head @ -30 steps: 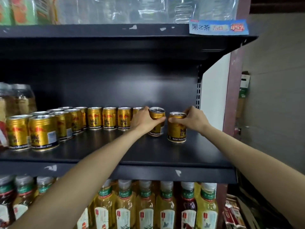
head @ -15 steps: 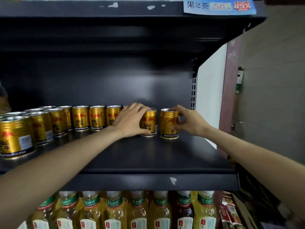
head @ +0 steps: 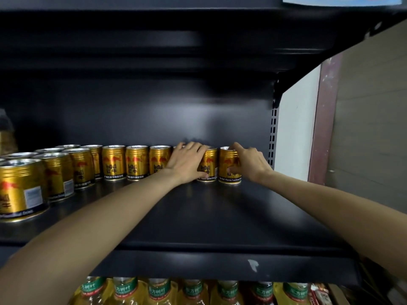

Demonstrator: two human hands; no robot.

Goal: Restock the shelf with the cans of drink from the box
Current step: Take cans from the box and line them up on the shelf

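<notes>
Gold drink cans stand in a row along the back of the dark shelf [head: 220, 216]. My left hand [head: 187, 161] grips one gold can [head: 209, 166] near the right end of the row, fingers over its top and thumb low on its front. My right hand [head: 248, 164] holds the last can [head: 228, 166] at the right end, fingers on its rim and side. Both cans stand upright on the shelf, close together. More gold cans [head: 136, 161] fill the row to the left, with a second column [head: 19, 188] coming forward at the far left. The box is out of sight.
The upper shelf [head: 154, 9] hangs overhead. A white side panel [head: 295, 133] closes the shelf on the right, beside a slotted upright [head: 273, 128]. Bottles with green labels [head: 158, 291] stand on the shelf below. The front half of the dark shelf is bare.
Both hands have pushed their cans back to the rear of the shelf, in line with the row. The camera has come closer and tilted down.
</notes>
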